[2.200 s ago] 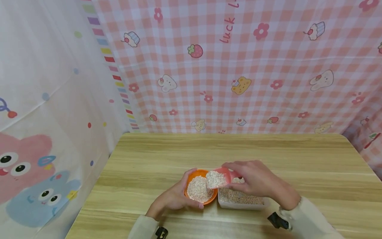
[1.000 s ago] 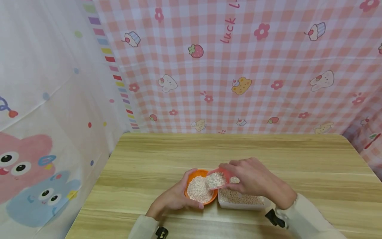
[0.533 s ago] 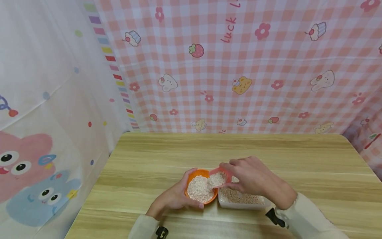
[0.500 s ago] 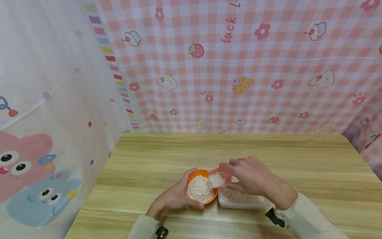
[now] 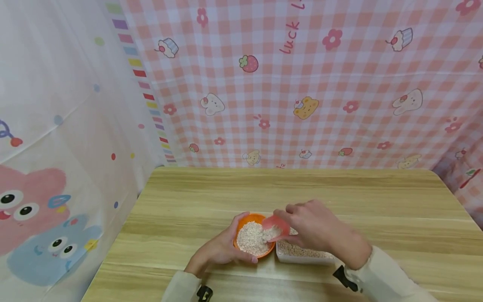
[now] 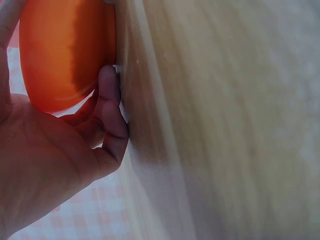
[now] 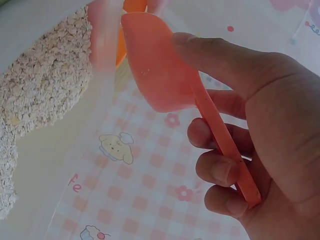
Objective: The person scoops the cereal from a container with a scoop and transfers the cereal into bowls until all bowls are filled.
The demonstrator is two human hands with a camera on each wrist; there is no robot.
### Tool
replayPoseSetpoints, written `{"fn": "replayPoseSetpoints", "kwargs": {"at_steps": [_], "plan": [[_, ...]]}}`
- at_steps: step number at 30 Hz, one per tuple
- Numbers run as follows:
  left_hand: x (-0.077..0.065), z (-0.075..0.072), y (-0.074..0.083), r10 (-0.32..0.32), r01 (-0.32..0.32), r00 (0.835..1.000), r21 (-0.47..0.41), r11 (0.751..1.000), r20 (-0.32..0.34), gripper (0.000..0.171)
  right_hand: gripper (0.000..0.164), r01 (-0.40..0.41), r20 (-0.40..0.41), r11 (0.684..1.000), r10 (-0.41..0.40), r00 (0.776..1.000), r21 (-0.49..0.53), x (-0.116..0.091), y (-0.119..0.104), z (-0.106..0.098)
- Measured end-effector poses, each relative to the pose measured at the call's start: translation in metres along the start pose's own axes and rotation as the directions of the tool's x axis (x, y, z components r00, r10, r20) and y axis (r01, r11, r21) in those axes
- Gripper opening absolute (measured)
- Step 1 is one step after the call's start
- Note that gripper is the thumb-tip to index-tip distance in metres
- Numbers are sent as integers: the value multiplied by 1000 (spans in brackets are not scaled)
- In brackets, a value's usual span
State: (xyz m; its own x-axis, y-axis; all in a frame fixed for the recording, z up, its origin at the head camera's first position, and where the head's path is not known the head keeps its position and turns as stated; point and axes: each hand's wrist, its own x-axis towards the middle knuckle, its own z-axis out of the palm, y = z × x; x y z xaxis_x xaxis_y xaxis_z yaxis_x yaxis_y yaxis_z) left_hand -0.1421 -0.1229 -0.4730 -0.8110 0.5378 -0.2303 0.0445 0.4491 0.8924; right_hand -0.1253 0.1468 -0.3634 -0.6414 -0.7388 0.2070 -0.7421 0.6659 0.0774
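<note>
While cupped in left hand (image 5: 222,248), orange bowl (image 5: 252,218): on wooden tabletop (image 5: 196,197), held by fingers curled round outer wall, probably for steadiness.
Pale flakes (image 5: 250,239): heaped in bowl, also present in scoop and tub.
Pink scoop (image 7: 167,75): tilted leftward, mouth over bowl's right side, presumably to keep contents within rim.
White tub (image 5: 305,260): just beside bowl, at right, likely for short carry.
Right hand (image 5: 315,226): grasping scoop's handle, thumb against back, apparently for control over tilt.

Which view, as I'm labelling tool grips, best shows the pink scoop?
Right wrist: the pink scoop appears large, handle included, in the right hand. Head shows only its cup, small; left wrist, at most an edge.
</note>
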Motion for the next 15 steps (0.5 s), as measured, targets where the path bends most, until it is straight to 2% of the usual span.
{"fn": "replayPoseSetpoints", "kwargs": {"at_steps": [7, 15], "plan": [[1, 1, -1, -3, 3, 1000, 5, 1000, 0, 115, 48, 51, -19, 999, -52, 998, -8, 2, -6, 2], [0, -1, 2, -14, 14, 1000, 49, 999, -2, 117, 45, 139, -115, 979, -156, 981, -150, 3, -9, 6]]}}
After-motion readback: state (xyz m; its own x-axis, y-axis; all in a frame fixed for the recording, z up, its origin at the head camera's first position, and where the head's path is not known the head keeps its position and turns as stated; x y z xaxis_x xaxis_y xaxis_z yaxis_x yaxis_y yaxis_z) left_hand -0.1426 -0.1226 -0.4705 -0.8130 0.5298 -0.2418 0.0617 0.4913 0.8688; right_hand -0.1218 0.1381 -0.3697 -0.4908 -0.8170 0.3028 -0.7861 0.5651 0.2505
